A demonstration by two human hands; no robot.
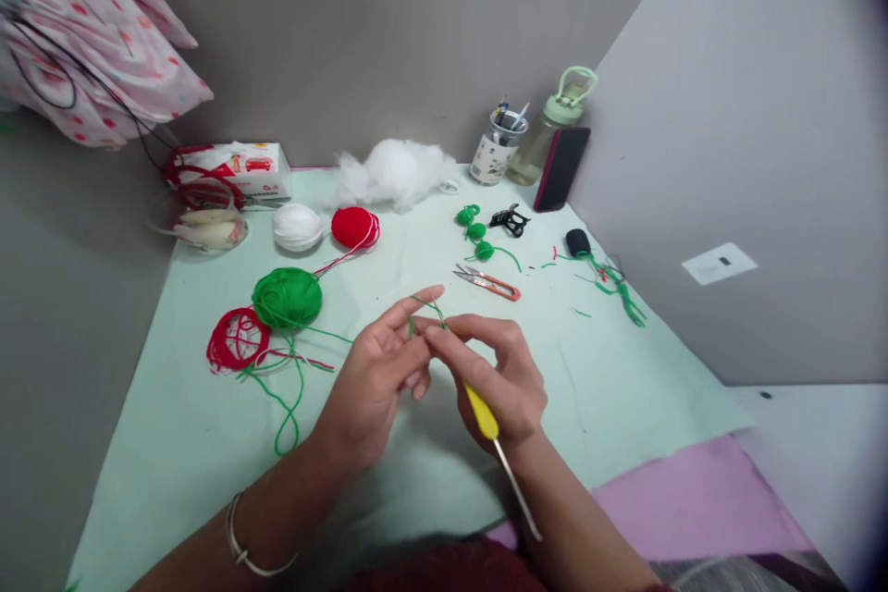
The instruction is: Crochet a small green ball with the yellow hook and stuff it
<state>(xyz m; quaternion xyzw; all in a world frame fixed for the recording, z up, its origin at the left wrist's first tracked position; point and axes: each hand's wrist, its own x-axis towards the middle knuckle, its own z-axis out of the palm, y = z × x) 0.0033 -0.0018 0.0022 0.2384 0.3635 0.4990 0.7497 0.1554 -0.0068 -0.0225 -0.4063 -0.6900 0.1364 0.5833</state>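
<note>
Near the table's middle, my right hand grips a crochet hook by its yellow handle, with the metal shaft's rear end pointing down toward me. My left hand pinches green yarn between thumb and fingers. A strand loops over the raised left index finger to the hook's tip, where both hands meet. The small stitches there are mostly hidden by my fingers. From the left, a green yarn ball trails its strand toward my left hand.
Around the hands lie a red-and-white yarn coil, white ball, red ball, thread snips, green crocheted pieces, black claw clip and yarn scraps. White stuffing, a pen cup, bottle and phone stand behind.
</note>
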